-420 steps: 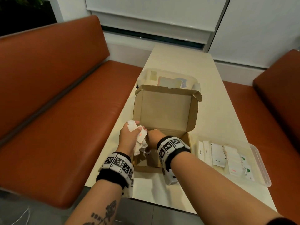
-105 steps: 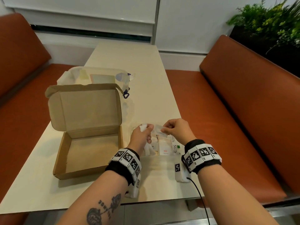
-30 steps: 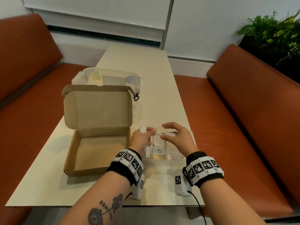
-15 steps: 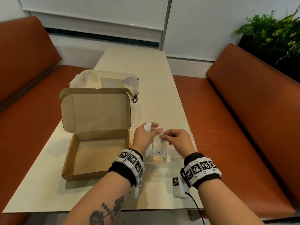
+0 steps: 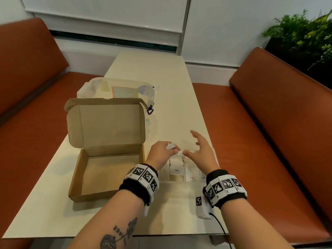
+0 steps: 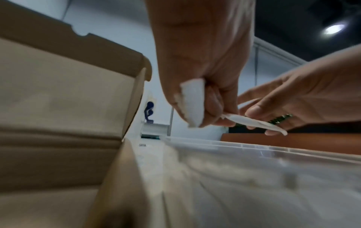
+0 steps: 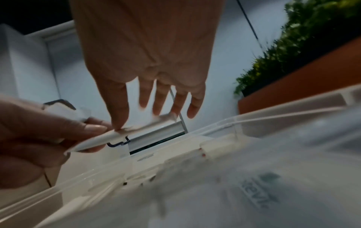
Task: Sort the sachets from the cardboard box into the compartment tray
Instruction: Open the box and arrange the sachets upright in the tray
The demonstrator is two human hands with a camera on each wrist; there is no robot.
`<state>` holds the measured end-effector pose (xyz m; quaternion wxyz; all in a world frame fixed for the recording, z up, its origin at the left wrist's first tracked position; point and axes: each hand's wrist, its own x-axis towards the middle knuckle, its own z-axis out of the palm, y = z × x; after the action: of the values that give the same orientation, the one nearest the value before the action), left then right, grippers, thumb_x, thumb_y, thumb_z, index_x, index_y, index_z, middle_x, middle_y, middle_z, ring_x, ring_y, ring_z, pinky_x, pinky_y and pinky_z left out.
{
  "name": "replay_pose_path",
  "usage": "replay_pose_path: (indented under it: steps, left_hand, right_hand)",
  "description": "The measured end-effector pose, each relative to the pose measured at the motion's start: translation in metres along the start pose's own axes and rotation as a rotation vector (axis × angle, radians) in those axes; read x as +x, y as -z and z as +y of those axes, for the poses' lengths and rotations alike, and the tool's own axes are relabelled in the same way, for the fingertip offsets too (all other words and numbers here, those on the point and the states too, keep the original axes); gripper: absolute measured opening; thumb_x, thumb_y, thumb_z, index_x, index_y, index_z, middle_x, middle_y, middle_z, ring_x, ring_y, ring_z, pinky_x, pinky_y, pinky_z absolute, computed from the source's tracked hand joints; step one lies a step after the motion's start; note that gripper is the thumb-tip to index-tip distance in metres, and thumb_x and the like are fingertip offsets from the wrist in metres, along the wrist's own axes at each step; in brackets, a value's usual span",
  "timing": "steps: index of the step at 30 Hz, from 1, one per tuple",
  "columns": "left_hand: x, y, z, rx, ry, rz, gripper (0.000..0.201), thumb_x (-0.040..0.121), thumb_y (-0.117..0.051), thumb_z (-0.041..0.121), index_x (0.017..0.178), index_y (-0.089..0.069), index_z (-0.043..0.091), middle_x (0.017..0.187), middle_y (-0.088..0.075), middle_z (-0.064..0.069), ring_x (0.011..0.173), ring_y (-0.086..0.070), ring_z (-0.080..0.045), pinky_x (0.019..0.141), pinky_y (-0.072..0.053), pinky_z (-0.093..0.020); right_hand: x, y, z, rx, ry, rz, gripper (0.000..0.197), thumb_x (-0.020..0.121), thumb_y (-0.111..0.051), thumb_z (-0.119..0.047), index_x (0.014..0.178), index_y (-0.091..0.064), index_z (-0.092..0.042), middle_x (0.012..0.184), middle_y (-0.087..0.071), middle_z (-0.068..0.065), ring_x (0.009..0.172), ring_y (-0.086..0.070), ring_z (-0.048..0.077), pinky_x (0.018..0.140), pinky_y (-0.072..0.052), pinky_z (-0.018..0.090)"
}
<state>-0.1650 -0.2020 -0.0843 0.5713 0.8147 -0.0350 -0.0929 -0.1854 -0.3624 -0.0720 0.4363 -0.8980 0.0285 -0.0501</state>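
Note:
The cardboard box (image 5: 107, 169) stands open and empty at the left, its lid upright. Right of it lies the clear compartment tray (image 5: 175, 179) with white sachets (image 5: 177, 170) lying in its compartments, one marked Stevia (image 7: 259, 191). My left hand (image 5: 172, 149) hovers over the tray's far end. It grips a small bunch of white sachets (image 6: 193, 104) and pinches one long sachet (image 6: 254, 123) that sticks out to the right. My right hand (image 5: 194, 146) is spread with straight fingers (image 7: 117, 108), one tip touching that sachet (image 7: 101, 138).
A clear lidded container (image 5: 125, 90) sits behind the box. Orange benches (image 5: 269, 141) run along both long sides of the cream table (image 5: 170, 87). A green plant (image 5: 301, 33) is at the back right. The table's front edge is close to my wrists.
My right hand, which half a second ago was curled at the long sachet, has spread its fingers wide. The left hand still holds its sachets over the tray.

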Motion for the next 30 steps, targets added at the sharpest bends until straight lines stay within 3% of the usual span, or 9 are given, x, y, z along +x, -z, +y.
replay_pose_path:
  steps: [2,4,7,9,12,15,19,26,30]
  left_hand:
    - [0.002,-0.001,0.001,0.085,-0.037,-0.030,0.011,0.087,-0.064,0.017,0.090,-0.075,0.018,0.093,-0.070,-0.002,0.093,-0.060,-0.015,0.069,-0.041,-0.021]
    - [0.002,-0.002,0.002,0.114,-0.060,-0.019,0.011,0.086,-0.064,0.016,0.090,-0.074,0.015,0.091,-0.071,-0.004,0.090,-0.062,-0.016,0.064,-0.038,-0.016]
    - [0.003,-0.004,-0.001,0.085,-0.061,0.007,0.007,0.085,-0.066,0.014,0.087,-0.073,0.014,0.090,-0.071,-0.005,0.085,-0.059,-0.013,0.065,-0.038,-0.016]
    - [0.004,-0.005,-0.004,0.074,-0.064,0.012,0.006,0.084,-0.068,0.014,0.085,-0.073,0.014,0.089,-0.070,-0.004,0.085,-0.060,-0.014,0.065,-0.039,-0.015]
    - [0.006,-0.006,-0.007,0.037,-0.072,0.037,0.002,0.083,-0.070,0.019,0.083,-0.072,0.019,0.085,-0.069,0.002,0.082,-0.061,-0.010,0.064,-0.041,-0.014]
    - [0.010,-0.006,-0.011,-0.084,-0.026,0.180,0.009,0.085,-0.068,0.031,0.080,-0.069,0.024,0.075,-0.066,0.012,0.072,-0.058,-0.003,0.061,-0.039,-0.018]
    - [0.018,0.003,-0.024,-0.373,0.229,0.414,0.018,0.089,-0.060,0.031,0.076,-0.063,0.020,0.075,-0.067,0.005,0.058,-0.049,-0.013,0.065,-0.042,-0.030]
    - [0.017,0.010,-0.033,-0.580,0.351,0.428,0.014,0.091,-0.056,0.017,0.079,-0.061,0.013,0.075,-0.067,0.000,0.040,-0.037,-0.009,0.043,-0.032,-0.020]
    - [0.017,0.011,-0.035,-0.612,0.358,0.392,0.015,0.093,-0.054,0.018,0.089,-0.061,0.005,0.084,-0.068,-0.006,0.031,-0.031,-0.004,0.036,-0.030,-0.018]
  right_hand:
    - [0.000,-0.002,-0.001,-0.053,0.023,-0.085,0.047,0.079,-0.072,-0.017,0.123,-0.060,-0.027,0.120,-0.060,-0.013,0.113,-0.051,0.004,0.099,-0.037,0.022]
    - [0.000,-0.002,0.000,-0.056,-0.020,-0.141,0.025,0.082,-0.071,-0.019,0.107,-0.071,-0.023,0.103,-0.070,-0.010,0.104,-0.060,0.006,0.097,-0.042,0.023]
    - [0.001,-0.001,0.002,-0.017,-0.032,-0.188,0.018,0.082,-0.072,-0.015,0.100,-0.073,-0.017,0.089,-0.070,-0.006,0.087,-0.062,0.005,0.073,-0.042,0.007]
    - [0.002,0.001,0.001,-0.011,-0.045,-0.231,0.017,0.082,-0.072,-0.016,0.099,-0.074,-0.016,0.083,-0.068,-0.007,0.078,-0.060,0.002,0.064,-0.040,0.003]
    - [0.004,0.001,-0.001,-0.038,-0.059,-0.293,0.016,0.083,-0.071,-0.019,0.098,-0.074,-0.014,0.080,-0.068,-0.005,0.073,-0.058,0.000,0.063,-0.040,0.006]
    - [0.007,-0.003,-0.003,-0.024,-0.081,-0.221,0.012,0.082,-0.072,-0.017,0.092,-0.073,-0.011,0.074,-0.066,-0.005,0.066,-0.057,-0.001,0.060,-0.040,0.006]
    - [0.009,-0.014,-0.009,0.052,-0.187,-0.128,0.007,0.081,-0.071,-0.009,0.087,-0.069,-0.006,0.071,-0.066,0.003,0.060,-0.059,0.009,0.061,-0.051,0.017]
    - [0.013,-0.052,-0.028,0.097,-0.319,-0.136,0.016,0.076,-0.069,0.002,0.071,-0.058,-0.008,0.057,-0.060,0.006,0.044,-0.055,0.014,0.055,-0.053,0.025]
    - [0.015,-0.068,-0.036,-0.019,-0.308,-0.191,0.024,0.074,-0.065,0.005,0.069,-0.049,-0.013,0.072,-0.064,0.013,0.056,-0.063,0.021,0.063,-0.057,0.033]
